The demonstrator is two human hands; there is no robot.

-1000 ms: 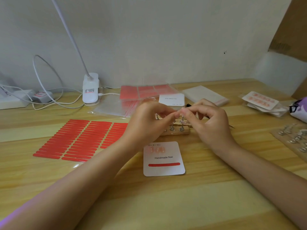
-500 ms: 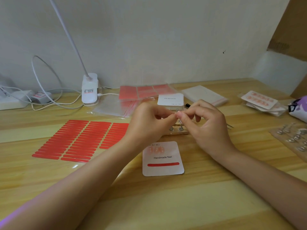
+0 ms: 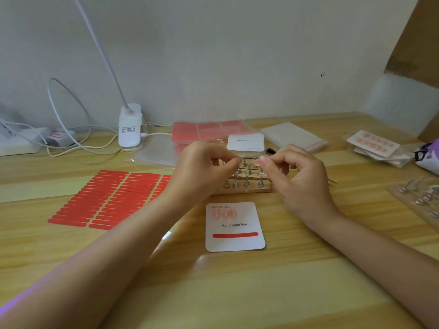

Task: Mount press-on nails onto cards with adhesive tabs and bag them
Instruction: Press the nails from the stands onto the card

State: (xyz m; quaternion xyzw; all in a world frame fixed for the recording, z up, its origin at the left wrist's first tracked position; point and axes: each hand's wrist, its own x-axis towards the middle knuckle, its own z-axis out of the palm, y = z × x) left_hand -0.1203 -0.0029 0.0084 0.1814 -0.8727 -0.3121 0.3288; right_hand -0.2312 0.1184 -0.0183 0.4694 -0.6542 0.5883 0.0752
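So far only a small part of the work looks done. On the pale wooden tabletop (image 3: 237,293), toward its near edge, lies a white rounded card printed "Handmade Nail" (image 3: 235,226); three pale pink press-on nails (image 3: 224,214) sit in a row at its top, and a red adhesive strip (image 3: 235,235) runs across its lower part, apparently awaiting more nails. Just behind the card stands a small wooden block of metal nail stands (image 3: 245,184), and both hands hover over it. The left hand (image 3: 204,172) has its fingers curled with thumb and forefinger pressed together, though what they pinch cannot be told. The right hand (image 3: 294,179) pinches a small pale piece, probably a nail, at its fingertips (image 3: 263,160). Toward the left edge lies a sheet of red adhesive tabs (image 3: 111,198), mostly unused. Near the back right corner sit a stack of clear bags (image 3: 294,137) and a few finished, bagged cards (image 3: 375,144). Judging from this, the card still needs nails and then bagging.
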